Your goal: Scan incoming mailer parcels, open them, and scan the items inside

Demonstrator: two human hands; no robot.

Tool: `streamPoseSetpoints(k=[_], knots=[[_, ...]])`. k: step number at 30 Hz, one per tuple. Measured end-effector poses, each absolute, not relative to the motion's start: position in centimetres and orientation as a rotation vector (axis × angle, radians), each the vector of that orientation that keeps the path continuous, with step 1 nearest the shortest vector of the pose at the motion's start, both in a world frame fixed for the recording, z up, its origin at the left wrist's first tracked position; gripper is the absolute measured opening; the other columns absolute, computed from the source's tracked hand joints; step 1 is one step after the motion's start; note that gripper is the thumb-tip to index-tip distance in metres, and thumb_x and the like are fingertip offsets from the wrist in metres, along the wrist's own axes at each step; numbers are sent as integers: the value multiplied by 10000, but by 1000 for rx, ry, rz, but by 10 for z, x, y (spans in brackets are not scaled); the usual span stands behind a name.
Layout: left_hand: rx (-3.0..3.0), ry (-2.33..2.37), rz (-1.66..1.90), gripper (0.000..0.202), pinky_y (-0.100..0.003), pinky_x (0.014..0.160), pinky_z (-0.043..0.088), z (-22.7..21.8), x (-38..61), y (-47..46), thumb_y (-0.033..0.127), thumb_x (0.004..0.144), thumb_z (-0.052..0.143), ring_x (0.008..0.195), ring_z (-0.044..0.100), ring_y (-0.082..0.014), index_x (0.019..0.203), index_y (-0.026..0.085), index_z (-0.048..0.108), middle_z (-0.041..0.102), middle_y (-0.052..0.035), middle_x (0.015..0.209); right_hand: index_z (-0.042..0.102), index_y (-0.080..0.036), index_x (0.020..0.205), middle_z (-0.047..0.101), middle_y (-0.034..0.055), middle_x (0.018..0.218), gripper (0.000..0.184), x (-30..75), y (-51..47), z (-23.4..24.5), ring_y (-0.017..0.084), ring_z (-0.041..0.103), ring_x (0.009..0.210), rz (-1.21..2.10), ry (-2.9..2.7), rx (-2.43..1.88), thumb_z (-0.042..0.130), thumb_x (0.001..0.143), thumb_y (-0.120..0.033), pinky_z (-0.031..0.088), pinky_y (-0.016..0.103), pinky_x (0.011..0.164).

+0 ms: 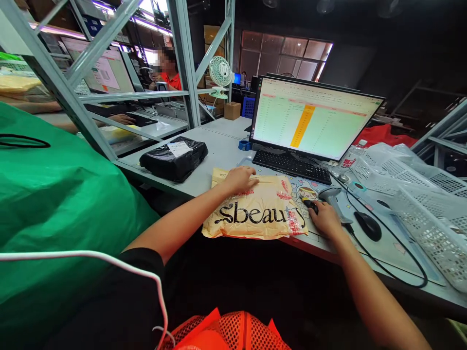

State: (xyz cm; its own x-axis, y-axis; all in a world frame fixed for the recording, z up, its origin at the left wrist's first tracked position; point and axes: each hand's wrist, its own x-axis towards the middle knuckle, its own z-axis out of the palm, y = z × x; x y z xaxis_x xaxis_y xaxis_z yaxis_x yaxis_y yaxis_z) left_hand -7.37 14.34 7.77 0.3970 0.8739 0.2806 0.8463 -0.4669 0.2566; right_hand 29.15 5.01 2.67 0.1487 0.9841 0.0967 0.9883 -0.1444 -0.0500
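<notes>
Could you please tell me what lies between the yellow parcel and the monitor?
In the head view, the black keyboard lies between the yellow parcel and the monitor, with some patterned mat showing between keyboard and parcel.

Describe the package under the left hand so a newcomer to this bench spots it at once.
Start at the big monitor, then the black keyboard below it. Just in front, under the left hand, lies a pale yellow package. Its large black "sbeauty" lettering and red-marked tape set it apart from the black-wrapped parcel.
</notes>
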Motion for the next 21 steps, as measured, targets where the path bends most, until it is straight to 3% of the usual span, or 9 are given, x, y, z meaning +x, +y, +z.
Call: streamPoseSetpoints(k=[3,6,10,17,21], knots=[[2592,1515,532,268,-373,921,508,81,-55,151,365,994,704,1154,685,-314,1156,174,796,743,-129,1239,673,-64,1460,642,253,1336,507,273,58,48,406,628,1257,-64,-2008,-2249,525,1067,-348,486,508,1091],[2583,1500,561,189,-351,854,501,74,-44,152,262,1007,624,1063,700,-287,1026,162,783,762,-119,1110,669,-151,1475,631,174,1420,487,233,65,74,313,613,1286,-89,-2082,-2031,438,1101,-362,466,408,1128],[2588,1480,698,233,-360,866,497,63,-41,146,255,1046,526,1034,693,-277,1076,158,736,755,-127,1094,685,-124,1405,636,169,1399,455,154,72,82,297,576,1277,-30,-2328,-1713,437,1053,-269,433,382,1141],[2598,1473,845,152,-349,903,485,51,-46,138,209,1051,525,1045,650,-253,1013,148,659,705,-123,1048,545,-130,1567,616,184,1421,580,105,79,63,344,545,1308,30,-2316,-1757,489,1008,-270,409,440,1141],[2635,1444,867,150,-366,943,471,48,-44,135,194,1056,509,1104,618,-274,1011,147,644,683,-144,1072,639,-131,1451,665,192,1359,487,110,84,63,356,581,1295,42,-2331,-1780,480,1026,-307,424,445,1114]])
